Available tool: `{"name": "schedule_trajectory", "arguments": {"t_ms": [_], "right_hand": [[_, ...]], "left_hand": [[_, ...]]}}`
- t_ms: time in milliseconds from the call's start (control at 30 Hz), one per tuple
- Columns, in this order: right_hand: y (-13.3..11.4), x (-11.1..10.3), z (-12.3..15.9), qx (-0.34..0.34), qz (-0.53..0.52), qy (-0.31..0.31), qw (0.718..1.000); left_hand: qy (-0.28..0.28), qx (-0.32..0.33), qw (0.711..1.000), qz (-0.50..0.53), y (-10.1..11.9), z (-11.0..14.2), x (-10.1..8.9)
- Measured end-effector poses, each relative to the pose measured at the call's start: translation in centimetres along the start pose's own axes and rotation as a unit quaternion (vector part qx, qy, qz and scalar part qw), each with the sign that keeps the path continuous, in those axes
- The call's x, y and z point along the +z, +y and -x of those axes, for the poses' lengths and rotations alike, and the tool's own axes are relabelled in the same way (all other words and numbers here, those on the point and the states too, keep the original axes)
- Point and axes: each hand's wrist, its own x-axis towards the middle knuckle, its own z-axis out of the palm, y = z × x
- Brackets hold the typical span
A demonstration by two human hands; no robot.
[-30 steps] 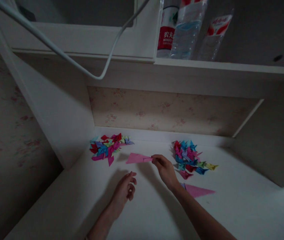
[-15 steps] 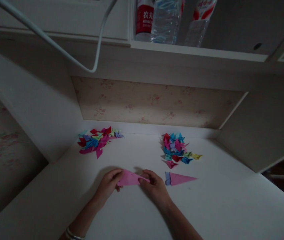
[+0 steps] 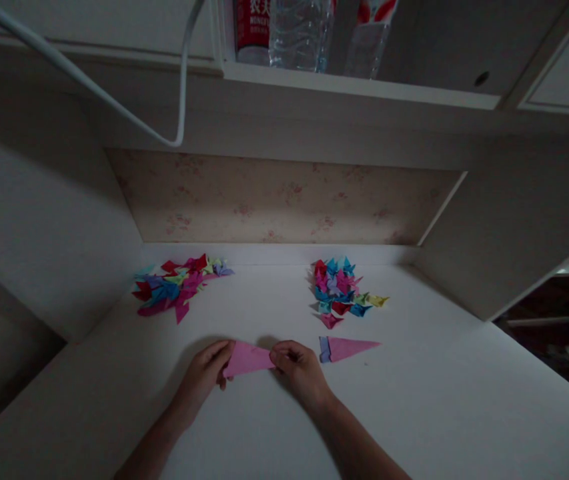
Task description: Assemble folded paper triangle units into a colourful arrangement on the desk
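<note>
Pink paper [image 3: 248, 360] tapers rightward; the left fingers [image 3: 219, 346] pinch its broad end; the right fingers [image 3: 287, 346] its narrow one.

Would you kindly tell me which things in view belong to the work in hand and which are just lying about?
Work in hand:
- pink paper, held in the left hand and right hand
- likely also: pink-and-lilac paper, left paper pile, right paper pile

Seemingly unrelated:
- bottles
- pale bent tube

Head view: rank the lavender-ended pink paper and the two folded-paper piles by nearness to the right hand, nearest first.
1. Lavender-ended pink paper: just right of the right hand.
2. Right pile: beyond that paper.
3. Left pile: back left.
</note>
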Motion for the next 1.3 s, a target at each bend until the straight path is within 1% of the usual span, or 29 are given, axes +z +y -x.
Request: {"name": "schedule_trajectory", "arguments": {"t_ms": [100,167,233,333,400,467,533,600,667,733,900,1000,1067,1133,1233,1300], "right_hand": [[-1.1,-1.1,0.5,-0.01,0.022,0.007,1.0],[-2.4,-2.9,1.0,-0.025,0.059,0.006,0.998],[-3.9,-5.6,1.5,-0.034,0.109,0.004,0.993],[-6.0,-10.8,2.0,-0.024,0.165,0.016,0.986],[-7.0,-14.4,2.0,-0.019,0.202,0.038,0.978],[-7.5,-17.6,1.8,-0.015,0.252,0.062,0.966],[-7.7,-20.0,1.5,-0.008,0.293,0.074,0.953],[-7.7,-21.5,1.2,-0.003,0.314,0.067,0.947],[-7.5,-22.4,1.0,-0.005,0.317,0.056,0.947],[-7.3,-22.8,0.7,-0.009,0.311,0.051,0.949],[-6.0,-23.3,-0.2,-0.005,0.304,0.045,0.952],[-5.3,-23.5,-0.7,-0.006,0.333,0.027,0.942],[-5.0,-23.5,-0.9,-0.015,0.38,0.021,0.925],[-4.9,-23.5,-1.0,-0.027,0.439,0.025,0.898],[-4.7,-23.6,-1.0,-0.054,0.516,0.043,0.854],[-4.4,-23.7,-0.9,-0.076,0.546,0.05,0.833]], "left_hand": [[0.006,-0.002,0.999,0.032,-0.2,-0.1,-0.1],[0.01,-0.005,0.999,0.044,-0.2,-0.1,-0.1],[0.008,-0.006,0.999,0.043,-0.1,-0.1,-0.1],[-0.003,-0.006,1.0,0.025,0.2,0.0,0.0],[-0.006,-0.002,1.0,0.006,0.3,0.0,0.1],[-0.012,0.006,1.0,-0.012,0.4,0.0,0.1],[-0.015,0.015,1.0,-0.022,0.3,0.0,0.0],[-0.014,0.017,0.999,-0.028,0.3,0.0,0.0],[-0.009,0.013,0.999,-0.032,0.2,-0.1,-0.1],[-0.004,0.011,0.999,-0.031,0.0,-0.2,-0.1],[-0.001,0.007,1.0,-0.03,-0.5,-0.6,-0.3],[-0.004,0.003,0.999,-0.032,-0.5,-0.7,-0.3],[-0.005,0.004,0.999,-0.032,-0.3,-0.6,-0.2],[-0.004,-0.001,0.999,-0.035,0.1,-0.5,-0.1],[0.004,-0.026,0.999,-0.046,0.6,-0.2,0.1],[0.01,-0.041,0.998,-0.047,0.8,0.0,0.2]]}}
